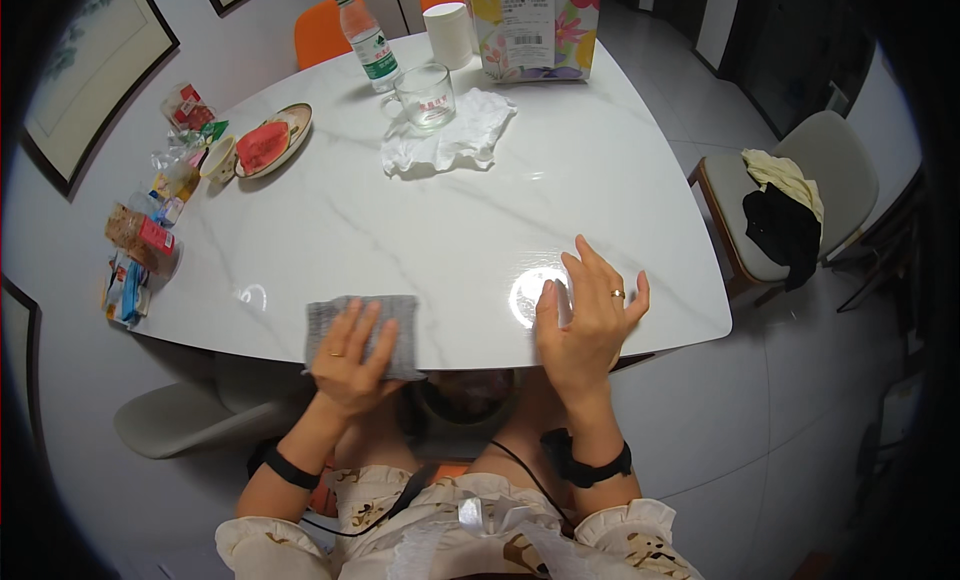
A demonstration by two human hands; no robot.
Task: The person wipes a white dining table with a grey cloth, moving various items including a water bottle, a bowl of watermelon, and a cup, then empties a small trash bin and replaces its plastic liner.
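My left hand rests flat, fingers apart, on a folded grey cloth at the near edge of the white marble-patterned table. Part of the cloth is hidden under the palm. To the right, my right hand is at the table's near edge with its fingers spread and slightly bent, holding nothing. Whether it touches the tabletop is hard to tell. Farther back, a glass mug stands on a crumpled white cloth or paper towel.
A water bottle, a white paper roll and a flowered bag stand at the back. Watermelon lies on a plate beside a bowl; packaged food lines the left edge. Clothes lie on a chair.
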